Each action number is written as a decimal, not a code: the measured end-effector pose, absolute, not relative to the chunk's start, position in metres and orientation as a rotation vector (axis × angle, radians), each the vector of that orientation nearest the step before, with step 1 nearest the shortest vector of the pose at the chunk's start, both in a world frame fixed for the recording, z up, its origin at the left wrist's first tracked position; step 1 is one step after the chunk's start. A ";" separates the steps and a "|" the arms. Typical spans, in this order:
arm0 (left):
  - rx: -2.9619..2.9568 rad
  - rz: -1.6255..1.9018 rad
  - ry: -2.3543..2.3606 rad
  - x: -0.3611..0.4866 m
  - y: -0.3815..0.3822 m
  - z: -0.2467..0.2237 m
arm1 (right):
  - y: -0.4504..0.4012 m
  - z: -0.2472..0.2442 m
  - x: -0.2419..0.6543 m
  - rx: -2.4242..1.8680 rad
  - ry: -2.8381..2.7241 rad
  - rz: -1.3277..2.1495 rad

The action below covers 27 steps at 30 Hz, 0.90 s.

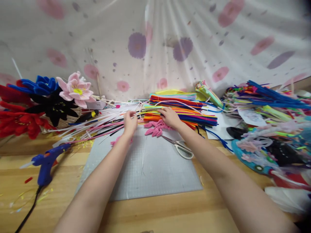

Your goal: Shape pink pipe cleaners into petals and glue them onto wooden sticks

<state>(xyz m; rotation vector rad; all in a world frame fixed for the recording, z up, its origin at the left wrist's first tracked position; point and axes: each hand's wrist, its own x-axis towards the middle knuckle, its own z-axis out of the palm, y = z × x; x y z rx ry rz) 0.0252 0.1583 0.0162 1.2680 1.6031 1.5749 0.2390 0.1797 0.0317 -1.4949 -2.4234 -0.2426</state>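
Observation:
Both of my hands reach to the far edge of a grey cutting mat point(155, 174). My left hand point(130, 123) is closed, its fingers curled beside white, pink and black pipe cleaners point(107, 118); what it holds is hidden. My right hand point(170, 117) has its fingers stretched out over a thick bundle of coloured pipe cleaners point(201, 118), touching it. Pink fuzzy petal shapes point(155, 128) lie just below the bundle, close to my right hand. Another pink fuzzy piece point(116, 141) is partly covered by my left wrist. Scissors point(181, 148) lie near my right forearm.
A blue glue gun point(48, 161) with a black cord lies at left. Behind it stand fuzzy flowers, including a pink one point(77, 90) and a black one point(54, 106). At right are more pipe cleaners point(272, 97) and a blue tray point(245, 158) of small decorations. A patterned curtain hangs behind.

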 end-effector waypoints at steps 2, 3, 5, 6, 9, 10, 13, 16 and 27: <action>1.613 1.348 1.526 0.038 0.157 0.014 | 0.183 0.018 0.247 -1.383 -2.428 -0.310; 1.748 1.214 1.473 0.045 0.156 0.013 | 0.184 0.012 0.249 -1.352 -2.417 -0.323; 1.995 1.009 1.381 0.059 0.155 0.012 | 0.186 0.003 0.250 -1.330 -2.376 -0.335; 2.108 0.937 1.344 0.065 0.154 0.011 | 0.187 0.000 0.250 -1.334 -2.357 -0.333; 2.350 0.778 1.279 0.079 0.154 0.011 | 0.191 -0.003 0.250 -1.346 -2.350 -0.295; 2.392 0.725 1.274 0.082 0.155 0.011 | 0.192 -0.002 0.251 -1.341 -2.361 -0.269; 2.439 0.560 1.308 0.087 0.158 0.009 | 0.192 0.004 0.258 -1.288 -2.347 -0.192; 2.446 0.480 1.372 0.089 0.161 0.007 | 0.189 0.016 0.276 -1.327 -2.179 -0.181; 2.103 0.899 1.550 0.103 0.171 0.025 | 0.169 0.023 0.332 -1.649 -2.112 -0.204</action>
